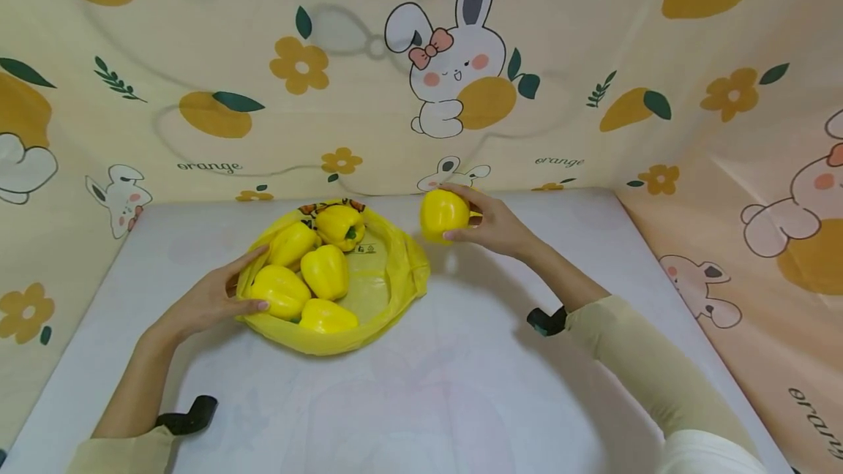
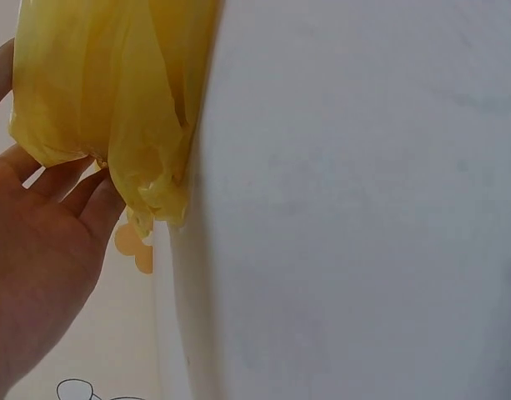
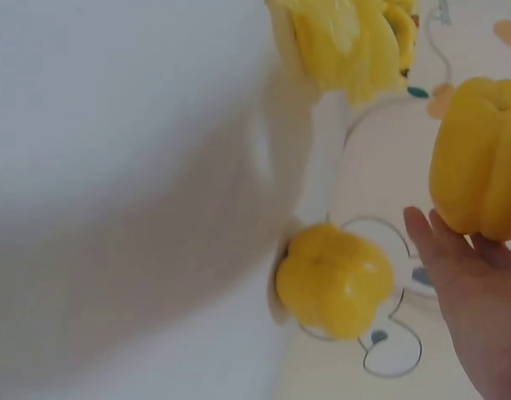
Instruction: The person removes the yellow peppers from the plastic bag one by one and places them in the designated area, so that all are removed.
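Note:
In the head view, a yellow plastic bag (image 1: 411,276) lies spread on the table with its mouth up and its rim folded down. Several yellow bell peppers (image 1: 279,291) lie inside it, mostly toward its left. My left hand (image 1: 204,302) holds the bag's left side, thumb and a finger over the rim, other fingers outside against the plastic. To the right of the bag, my right hand (image 1: 497,229) grips one yellow bell pepper (image 1: 443,216) between thumb and fingers, raised above the table. Another yellow bell pepper (image 3: 334,279) sits on the table, mostly hidden by the right hand in the head view.
The table (image 1: 408,408) is whitish. Behind it and at both sides hangs a cream cloth (image 1: 369,115) printed with rabbits, oranges and flowers. A black strap (image 1: 191,415) is on the left wrist, another black strap (image 1: 549,320) on the right.

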The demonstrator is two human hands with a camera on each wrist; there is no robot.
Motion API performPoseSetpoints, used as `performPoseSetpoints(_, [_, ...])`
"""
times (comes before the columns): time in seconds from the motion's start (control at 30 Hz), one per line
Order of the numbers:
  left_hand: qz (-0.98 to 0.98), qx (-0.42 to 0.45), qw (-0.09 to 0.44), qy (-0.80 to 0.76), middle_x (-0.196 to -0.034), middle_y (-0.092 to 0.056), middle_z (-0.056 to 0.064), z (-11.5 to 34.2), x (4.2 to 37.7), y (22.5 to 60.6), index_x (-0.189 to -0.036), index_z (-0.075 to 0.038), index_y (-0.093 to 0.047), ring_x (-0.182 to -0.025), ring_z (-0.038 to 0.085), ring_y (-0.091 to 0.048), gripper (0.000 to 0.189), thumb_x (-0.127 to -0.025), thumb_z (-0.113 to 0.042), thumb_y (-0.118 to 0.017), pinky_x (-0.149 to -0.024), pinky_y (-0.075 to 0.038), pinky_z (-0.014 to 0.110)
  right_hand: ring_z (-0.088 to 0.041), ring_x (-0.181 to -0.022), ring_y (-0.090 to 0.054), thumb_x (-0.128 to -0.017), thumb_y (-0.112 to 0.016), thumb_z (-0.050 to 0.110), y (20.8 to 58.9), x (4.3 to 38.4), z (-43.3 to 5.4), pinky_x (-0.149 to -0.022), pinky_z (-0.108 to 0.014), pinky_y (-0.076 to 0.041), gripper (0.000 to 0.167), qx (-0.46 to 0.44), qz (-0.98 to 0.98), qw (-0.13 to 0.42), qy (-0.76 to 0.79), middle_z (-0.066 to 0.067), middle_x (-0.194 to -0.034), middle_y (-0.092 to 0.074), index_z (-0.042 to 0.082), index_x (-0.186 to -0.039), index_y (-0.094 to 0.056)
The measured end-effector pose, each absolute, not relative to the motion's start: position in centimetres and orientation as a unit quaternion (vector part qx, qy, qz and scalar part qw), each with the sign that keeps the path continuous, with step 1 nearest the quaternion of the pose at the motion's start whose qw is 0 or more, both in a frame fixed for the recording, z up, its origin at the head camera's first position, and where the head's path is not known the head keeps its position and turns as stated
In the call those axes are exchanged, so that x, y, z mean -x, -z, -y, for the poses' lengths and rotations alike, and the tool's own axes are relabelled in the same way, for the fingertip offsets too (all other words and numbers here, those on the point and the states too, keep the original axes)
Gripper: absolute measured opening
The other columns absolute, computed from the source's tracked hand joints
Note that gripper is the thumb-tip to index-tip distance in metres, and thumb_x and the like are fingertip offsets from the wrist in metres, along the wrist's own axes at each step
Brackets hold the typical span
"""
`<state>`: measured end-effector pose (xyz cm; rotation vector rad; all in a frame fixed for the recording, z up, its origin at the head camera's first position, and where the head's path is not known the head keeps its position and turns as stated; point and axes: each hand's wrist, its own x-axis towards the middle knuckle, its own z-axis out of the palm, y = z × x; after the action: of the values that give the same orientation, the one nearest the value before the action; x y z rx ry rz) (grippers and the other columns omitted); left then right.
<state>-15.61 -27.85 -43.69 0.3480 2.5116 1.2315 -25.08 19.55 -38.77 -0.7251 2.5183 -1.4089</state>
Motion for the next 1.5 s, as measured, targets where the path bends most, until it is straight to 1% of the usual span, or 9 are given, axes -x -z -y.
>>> performPoseSetpoints(0.1, [-0.879,-0.119,0.162,-0.432,-0.161,-0.016,0.027,27.8,15.7,43.7,-0.161,-0.022,-0.018,-0.143,0.053,-0.018,0.095,-0.086,-0.032,-0.078,-0.11,-0.02,0.072,-0.024,-0.114,-0.055,-0.081,-0.084,0.031,38.4,25.3,-20.4,-0.099,-0.046,-0.049,0.078,0.237,-0.854,0.071,0.458,0.001,-0.14,-0.054,0.028,-0.148,-0.046])
performPoseSetpoints(0.17, [-0.878,-0.119,0.161,-0.435,-0.162,-0.016,0.026,27.7,15.8,43.7,-0.161,-0.022,-0.018,-0.144,0.053,-0.017,0.096,-0.086,-0.033,-0.078,-0.11,-0.019,0.072,-0.025,-0.113,-0.056,-0.08,-0.085,0.032,38.2,25.5,-20.9,-0.099,-0.046,-0.047,0.078,0.232,-0.859,0.065,0.452,0.0,-0.139,-0.054,0.029,-0.148,-0.046])
performPoseSetpoints(0.4, [-0.878,-0.12,0.161,-0.434,-0.162,-0.016,0.025,27.7,16.0,43.6,-0.16,-0.024,-0.018,-0.145,0.051,-0.016,0.096,-0.086,-0.036,-0.077,-0.111,-0.019,0.071,-0.027,-0.125,-0.051,-0.081,-0.085,0.021,37.8,26.4,-22.6,-0.107,-0.049,-0.043,0.081,0.225,-0.849,0.061,0.474,-0.003,-0.149,-0.045,0.018,-0.151,-0.044])
performPoseSetpoints(0.5, [-0.878,-0.119,0.161,-0.436,-0.162,-0.016,0.025,27.7,16.1,43.7,-0.161,-0.024,-0.017,-0.145,0.051,-0.016,0.096,-0.086,-0.036,-0.077,-0.11,-0.02,0.071,-0.027,-0.128,-0.049,-0.081,-0.084,0.018,37.5,26.6,-23.1,-0.108,-0.049,-0.043,0.081,0.224,-0.847,0.057,0.478,-0.002,-0.149,-0.044,0.019,-0.151,-0.043])
performPoseSetpoints(0.63, [-0.876,-0.118,0.16,-0.44,-0.162,-0.016,0.026,27.8,16.3,43.6,-0.161,-0.024,-0.017,-0.144,0.052,-0.017,0.096,-0.087,-0.033,-0.077,-0.109,-0.021,0.072,-0.025,-0.131,-0.048,-0.084,-0.082,0.024,37.2,27.0,-23.8,-0.108,-0.046,-0.043,0.08,0.211,-0.862,0.045,0.46,0.001,-0.156,-0.038,0.025,-0.152,-0.041])
performPoseSetpoints(0.8, [-0.875,-0.12,0.158,-0.442,-0.161,-0.016,0.027,27.8,16.5,43.6,-0.161,-0.023,-0.017,-0.144,0.052,-0.018,0.096,-0.087,-0.029,-0.078,-0.109,-0.021,0.072,-0.028,-0.126,-0.051,-0.083,-0.082,0.029,37.3,27.6,-25.0,-0.103,-0.046,-0.047,0.08,0.192,-0.877,0.031,0.439,0.001,-0.155,-0.04,0.028,-0.152,-0.042])
performPoseSetpoints(1.03, [-0.87,-0.127,0.157,-0.45,-0.162,-0.016,0.026,27.6,16.6,43.7,-0.161,-0.022,-0.017,-0.144,0.052,-0.017,0.096,-0.087,-0.028,-0.078,-0.11,-0.02,0.072,-0.027,-0.131,-0.046,-0.084,-0.082,0.021,38.2,28.4,-26.4,-0.109,-0.046,-0.043,0.079,0.177,-0.873,0.053,0.451,0.001,-0.156,-0.037,0.026,-0.152,-0.042])
performPoseSetpoints(1.37, [-0.879,-0.13,0.163,-0.428,-0.161,-0.019,0.025,27.1,17.0,44.0,-0.16,-0.022,-0.02,-0.145,0.05,-0.017,0.095,-0.086,-0.038,-0.077,-0.112,-0.018,0.07,-0.03,-0.135,-0.044,-0.085,-0.08,0.02,39.7,29.0,-28.5,-0.109,-0.047,-0.042,0.079,0.15,-0.883,0.054,0.442,-0.001,-0.158,-0.035,0.025,-0.153,-0.04])
performPoseSetpoints(1.5, [-0.879,-0.13,0.17,-0.427,-0.161,-0.018,0.025,26.9,17.1,43.8,-0.16,-0.022,-0.02,-0.145,0.051,-0.016,0.095,-0.086,-0.038,-0.077,-0.111,-0.018,0.071,-0.034,-0.139,-0.038,-0.086,-0.078,0.011,39.4,29.0,-28.9,-0.111,-0.049,-0.038,0.08,0.147,-0.878,0.07,0.451,-0.008,-0.16,-0.031,0.018,-0.154,-0.038])
